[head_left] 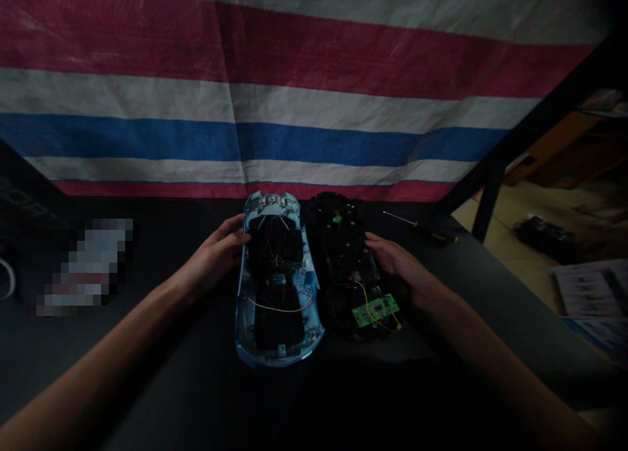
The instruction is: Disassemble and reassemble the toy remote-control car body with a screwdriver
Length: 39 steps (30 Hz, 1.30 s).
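Observation:
A light-blue toy car body shell (314, 330) lies upside down on the dark table, its hollow inside facing up with thin wires running across it. Close against its right side is the black toy car chassis (338, 248), with a green circuit board (375, 310) and a yellow wire at its near end. My left hand (223, 248) grips the shell's left edge, fingertips partly hidden. On the other side, my right hand (395, 261) is closed against the chassis's right edge, most of its fingers out of sight.
A screwdriver (434, 234) with a dark and yellow handle lies at the back right of the table (490, 307). To the left is a pixelated, blurred-out object (93, 261). Striped sheeting (294, 137) hangs behind; a dark object (547, 235) sits on the floor at right.

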{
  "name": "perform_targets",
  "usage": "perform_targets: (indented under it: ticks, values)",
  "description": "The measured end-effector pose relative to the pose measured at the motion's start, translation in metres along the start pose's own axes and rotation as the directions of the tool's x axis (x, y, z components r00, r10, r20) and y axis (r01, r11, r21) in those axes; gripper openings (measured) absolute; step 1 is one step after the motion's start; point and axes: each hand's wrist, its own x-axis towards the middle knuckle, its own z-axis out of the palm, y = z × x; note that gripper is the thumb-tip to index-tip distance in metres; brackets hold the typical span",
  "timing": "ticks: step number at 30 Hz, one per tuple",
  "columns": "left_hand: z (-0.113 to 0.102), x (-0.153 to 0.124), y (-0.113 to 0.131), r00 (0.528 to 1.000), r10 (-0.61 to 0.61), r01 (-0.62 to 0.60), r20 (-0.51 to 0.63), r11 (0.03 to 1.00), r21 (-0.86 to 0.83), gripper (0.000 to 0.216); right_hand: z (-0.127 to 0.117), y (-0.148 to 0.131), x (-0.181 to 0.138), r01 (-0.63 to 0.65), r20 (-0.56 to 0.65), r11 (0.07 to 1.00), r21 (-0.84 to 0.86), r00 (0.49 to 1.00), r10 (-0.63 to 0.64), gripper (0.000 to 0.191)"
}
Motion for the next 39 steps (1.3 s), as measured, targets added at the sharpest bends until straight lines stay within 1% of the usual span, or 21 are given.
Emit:
perform_targets:
  ticks: [6, 11, 18, 22, 27, 30, 34, 39]
  values:
    - [0.0012, -0.0008, 0.0002, 1.0, 0.009, -0.009, 0.003, 1.0, -0.007, 0.062, 0.0025, -0.0008, -0.0019, 0.023, 0.069, 1.0, 0.005, 0.997, -0.023, 0.03]
    - [0.0014, -0.0007, 0.0011, 1.0, 0.01, -0.01, 0.0, 1.0, 0.0, 0.064, 0.0029, -0.0006, -0.0021, 0.029, 0.051, 0.999, -0.02, 0.998, -0.028, 0.028]
    - [0.0019, -0.0013, 0.0013, 1.0, 0.002, -0.002, -0.011, 1.0, -0.01, 0.064, 0.0022, -0.0006, -0.0015, 0.016, 0.061, 1.0, -0.019, 0.998, -0.015, 0.031]
    - [0.0007, 0.0001, -0.0001, 1.0, 0.005, -0.005, -0.007, 1.0, -0.006, 0.063, 0.0038, -0.0017, -0.0031, 0.009, 0.028, 1.0, -0.013, 1.0, -0.008, 0.03]
    - [-0.0016, 0.0032, -0.0027, 1.0, 0.009, -0.009, -0.001, 1.0, -0.013, 0.07, 0.0018, -0.0006, -0.0029, 0.008, 0.039, 0.999, -0.032, 0.999, -0.007, 0.035]
    - [-0.001, 0.0028, -0.0026, 1.0, 0.008, -0.008, -0.008, 1.0, -0.015, 0.07, -0.0005, 0.0006, -0.0011, 0.01, 0.039, 0.999, -0.036, 0.999, -0.009, 0.033]
    - [0.0004, 0.0015, -0.0011, 1.0, 0.006, -0.006, -0.017, 1.0, -0.01, 0.066, -0.0021, 0.0012, 0.0, 0.022, 0.085, 1.0, -0.016, 0.996, -0.02, 0.031]
    - [0.0014, 0.0006, 0.0003, 1.0, 0.003, -0.003, -0.021, 1.0, -0.012, 0.066, -0.0018, 0.0008, -0.0007, 0.0, 0.045, 1.0, 0.0, 0.999, 0.0, 0.029]
